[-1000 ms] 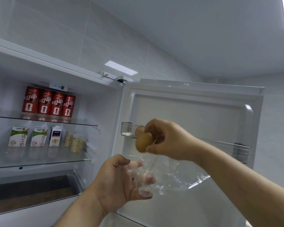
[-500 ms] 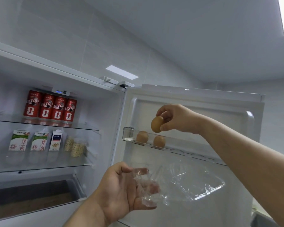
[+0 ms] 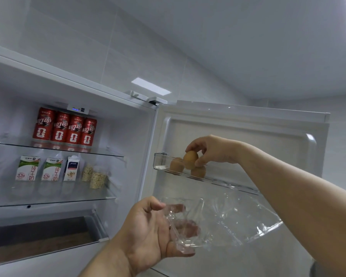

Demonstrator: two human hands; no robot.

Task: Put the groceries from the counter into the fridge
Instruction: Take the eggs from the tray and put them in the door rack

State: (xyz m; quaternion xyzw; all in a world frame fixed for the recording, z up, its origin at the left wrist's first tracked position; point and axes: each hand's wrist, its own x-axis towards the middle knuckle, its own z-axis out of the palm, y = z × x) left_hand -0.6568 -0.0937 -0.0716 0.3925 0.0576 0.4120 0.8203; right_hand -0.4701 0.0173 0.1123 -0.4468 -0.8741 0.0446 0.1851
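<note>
The fridge stands open with its door (image 3: 248, 136) swung to the right. My right hand (image 3: 212, 149) pinches a brown egg (image 3: 190, 159) just above the clear door shelf (image 3: 160, 160). Two more brown eggs (image 3: 176, 166) sit in that shelf, one left and one (image 3: 198, 172) below the held egg. My left hand (image 3: 148, 228) holds a crumpled clear plastic bag (image 3: 228, 220) lower down, in front of the door. No egg shows inside the bag.
Several red cans (image 3: 65, 127) line the top glass shelf. Milk cartons (image 3: 27, 168) and two jars of oats (image 3: 97, 179) stand on the shelf below. A drawer (image 3: 38, 230) sits open at the bottom left.
My right hand lifted the egg from the bag up to the door shelf and now lowers it beside the two eggs there. The left hand with the bag stayed put.
</note>
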